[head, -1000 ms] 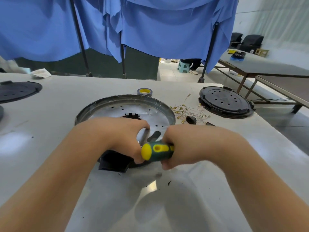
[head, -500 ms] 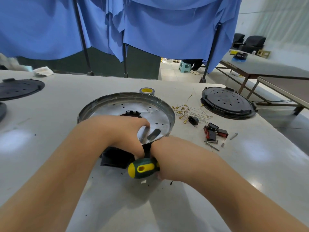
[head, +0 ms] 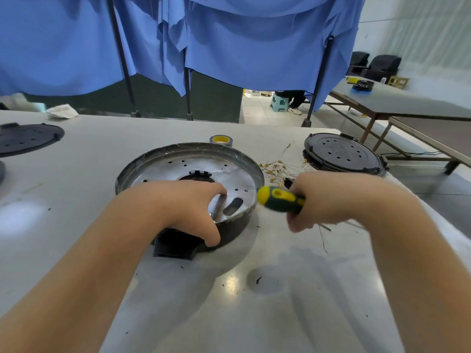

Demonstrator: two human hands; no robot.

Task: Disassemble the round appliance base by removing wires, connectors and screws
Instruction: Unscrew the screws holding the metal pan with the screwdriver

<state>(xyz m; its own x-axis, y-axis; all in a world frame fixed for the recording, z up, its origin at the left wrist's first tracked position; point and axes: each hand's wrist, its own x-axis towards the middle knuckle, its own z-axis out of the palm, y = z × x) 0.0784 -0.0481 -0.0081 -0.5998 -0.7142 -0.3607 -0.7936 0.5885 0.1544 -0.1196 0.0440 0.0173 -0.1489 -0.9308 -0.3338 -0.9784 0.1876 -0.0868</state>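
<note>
The round appliance base (head: 178, 161) lies on the grey table, a silver perforated plate inside a dark rim with a black plastic block at its near edge. My left hand (head: 188, 207) grips the near rim, fingers on the plate and thumb down the black side. My right hand (head: 328, 200) holds a green and yellow screwdriver (head: 280, 200) by its handle, just right of the base and clear of it. The screwdriver's tip is hidden behind the hand. Thin wires trail from under my right hand.
A heap of loose wires with gold terminals (head: 277, 169) lies right of the base. A black round cover (head: 344, 154) sits farther right, another black cover (head: 25, 138) at the far left. A tape roll (head: 221, 140) stands behind the base. Blue curtains hang beyond the table.
My right hand has swung the screwdriver from the base's near edge out to the right and a little up. The left hand keeps its hold on the rim.
</note>
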